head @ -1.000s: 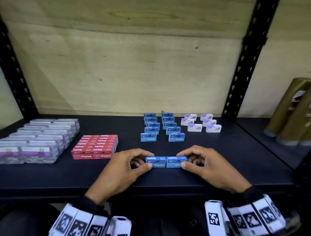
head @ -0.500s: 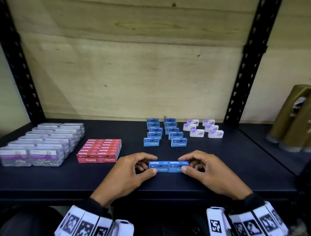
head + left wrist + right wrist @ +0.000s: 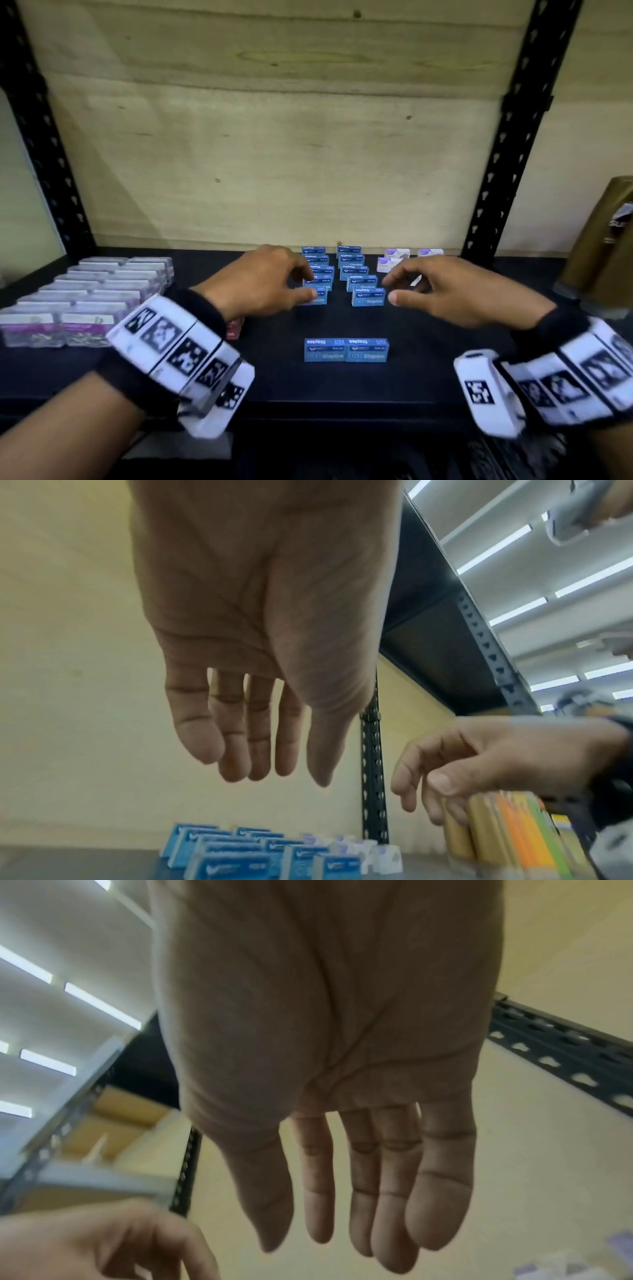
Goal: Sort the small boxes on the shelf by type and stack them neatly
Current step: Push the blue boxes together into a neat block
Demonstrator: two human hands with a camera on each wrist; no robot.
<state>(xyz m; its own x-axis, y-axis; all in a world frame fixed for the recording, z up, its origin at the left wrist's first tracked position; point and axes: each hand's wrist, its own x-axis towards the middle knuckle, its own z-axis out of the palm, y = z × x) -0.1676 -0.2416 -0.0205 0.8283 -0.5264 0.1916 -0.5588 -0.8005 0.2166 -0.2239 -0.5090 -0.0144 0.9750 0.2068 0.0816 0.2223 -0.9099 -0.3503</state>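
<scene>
Both hands have left the pair of blue staple boxes (image 3: 346, 350) at the front of the shelf (image 3: 428, 363) and reached back to the two rows of blue boxes (image 3: 342, 274) standing farther in. That front pair lies side by side, ends touching, well apart from either hand.

Over the left row, the left hand (image 3: 263, 282) hovers with fingers loosely extended and its thumb near the front box (image 3: 317, 297) of that row; whether it touches is unclear. To the right of the other row's front box (image 3: 368, 297), the right hand (image 3: 442, 294) is likewise relaxed and empty. In the wrist views both palms show straight, spread fingers gripping nothing.

These boxes look like small stiff cardboard, probably dense for their size, with smooth printed faces. A pinch across the two short ends, thumb against fingers, should hold one squarely; squeezing the broad faces risks knocking over its close neighbours.

White-and-purple boxes (image 3: 394, 260) sit grouped just right of the blue rows. At the far left, clear plastic cases (image 3: 85, 301) stand in rows, with what appear to be metal clips inside. A red box (image 3: 234, 329) peeks out behind the left wrist.
</scene>
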